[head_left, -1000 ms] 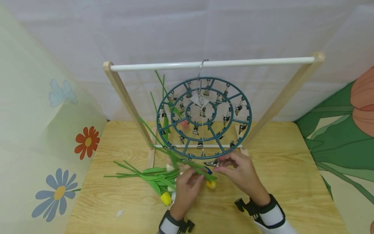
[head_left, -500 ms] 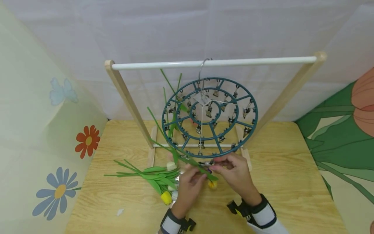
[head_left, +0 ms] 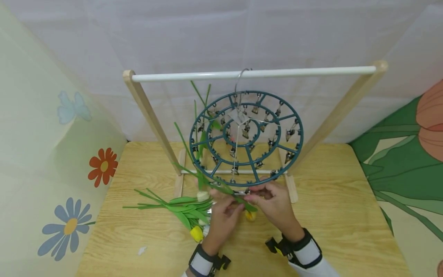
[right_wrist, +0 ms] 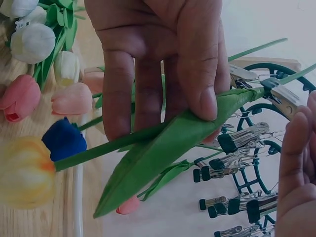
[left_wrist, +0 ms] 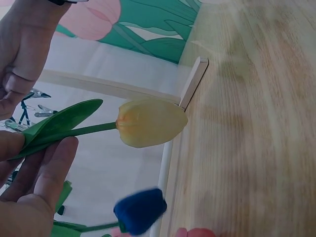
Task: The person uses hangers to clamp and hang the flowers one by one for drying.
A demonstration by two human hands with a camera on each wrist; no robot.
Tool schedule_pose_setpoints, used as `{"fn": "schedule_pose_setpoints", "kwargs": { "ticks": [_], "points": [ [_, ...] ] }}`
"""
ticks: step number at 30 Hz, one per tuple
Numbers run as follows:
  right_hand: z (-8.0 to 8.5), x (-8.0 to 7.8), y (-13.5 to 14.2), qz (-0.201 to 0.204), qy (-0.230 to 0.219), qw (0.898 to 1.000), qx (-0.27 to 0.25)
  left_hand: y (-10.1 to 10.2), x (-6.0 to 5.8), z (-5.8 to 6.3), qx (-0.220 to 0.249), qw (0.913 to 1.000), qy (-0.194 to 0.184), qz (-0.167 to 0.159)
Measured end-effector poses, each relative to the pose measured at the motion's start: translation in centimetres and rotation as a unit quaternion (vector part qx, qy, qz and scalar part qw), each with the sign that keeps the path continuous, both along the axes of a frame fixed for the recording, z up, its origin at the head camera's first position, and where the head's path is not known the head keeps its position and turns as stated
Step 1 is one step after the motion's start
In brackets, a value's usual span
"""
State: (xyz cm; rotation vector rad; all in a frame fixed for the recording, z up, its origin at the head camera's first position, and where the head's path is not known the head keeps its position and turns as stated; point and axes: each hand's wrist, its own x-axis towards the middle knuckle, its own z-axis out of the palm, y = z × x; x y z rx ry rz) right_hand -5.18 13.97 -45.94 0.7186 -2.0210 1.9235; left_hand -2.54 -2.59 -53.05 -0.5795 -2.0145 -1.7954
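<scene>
My left hand [head_left: 224, 220] pinches the leaf and stem of a yellow artificial tulip [left_wrist: 153, 123], whose bloom points down and away from the clips. Facing it, my right hand [head_left: 276, 202] pinches a metal clip [right_wrist: 284, 98] with dark tips, hanging from the front of a round green clip hanger [head_left: 242, 185]. In the right wrist view the clip's tips lie at the tulip stem beyond the left thumb; whether they grip it I cannot tell. Behind hangs a blue tulip [right_wrist: 64, 140], also visible in the left wrist view.
The hanger hooks over the white rod [head_left: 301, 72] of a wooden rack [head_left: 149, 115]. Many clips dangle from its rings, and green stems stick up at its left. A bunch of tulips [head_left: 185, 209] lies left on the table [head_left: 346, 215], near a white scrap [head_left: 142, 250].
My right hand has moved left with the clip, up to the tulip stem. The hanger swung right, then slightly back left. My left hand stays nearly in place.
</scene>
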Motion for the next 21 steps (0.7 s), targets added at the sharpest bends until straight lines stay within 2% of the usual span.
{"fn": "schedule_pose_setpoints", "kwargs": {
  "ticks": [3,8,11,16,21],
  "points": [
    [0.0,0.0,-0.1,0.003,0.008,1.000,-0.010,0.0,0.0,-0.2,0.002,1.0000,-0.005,0.000],
    [0.2,-0.2,-0.3,0.034,0.005,0.999,-0.006,-0.2,0.1,-0.1,0.002,0.9997,-0.025,0.004],
    [0.2,-0.1,-0.3,0.040,0.005,0.999,0.030,-0.6,0.3,0.0,0.002,0.9986,-0.053,0.011],
    [-0.4,0.3,0.2,0.019,0.027,0.993,0.112,-1.7,0.4,-0.2,-0.009,0.9979,-0.054,0.035],
    [-1.3,0.4,2.0,0.020,0.045,0.989,0.138,-2.8,0.3,-0.1,0.025,0.9974,-0.061,0.030]
  ]
}}
